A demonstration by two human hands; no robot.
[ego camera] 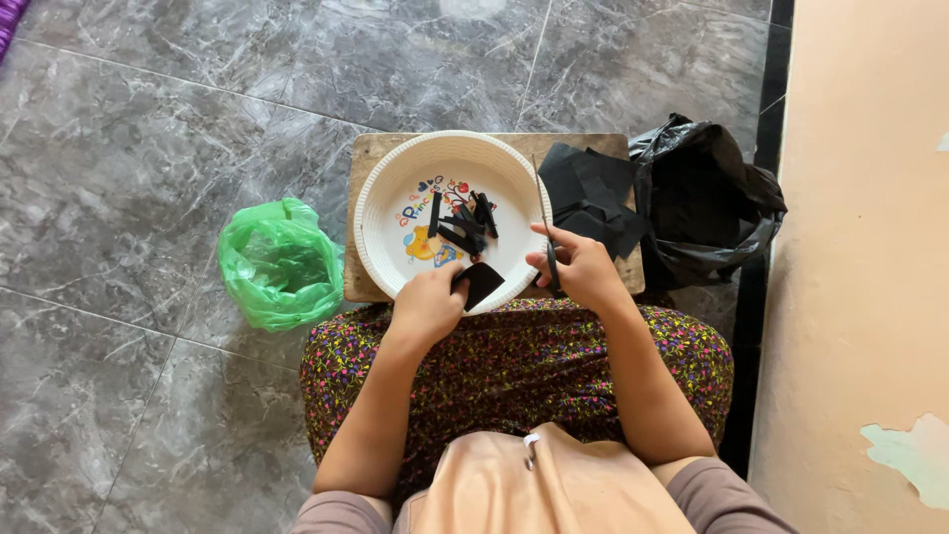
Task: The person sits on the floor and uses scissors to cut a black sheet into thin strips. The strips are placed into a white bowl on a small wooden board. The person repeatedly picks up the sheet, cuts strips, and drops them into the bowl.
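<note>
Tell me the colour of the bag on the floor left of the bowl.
The bag is bright green, translucent plastic; the head view shows it best.

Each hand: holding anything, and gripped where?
Left hand pinches a black sheet piece by its left edge, over the white bowl. Right hand holds scissors at the handle end, blades pointing away.

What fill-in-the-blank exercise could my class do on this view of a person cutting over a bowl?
1. The left hand holds a black ____.
2. The right hand holds a pair of ____.
3. Cut black strips lie in a white ____.
4. On the floor beside the wooden board lies a bag coloured ____.

Missing words: sheet piece; scissors; bowl; green
</note>
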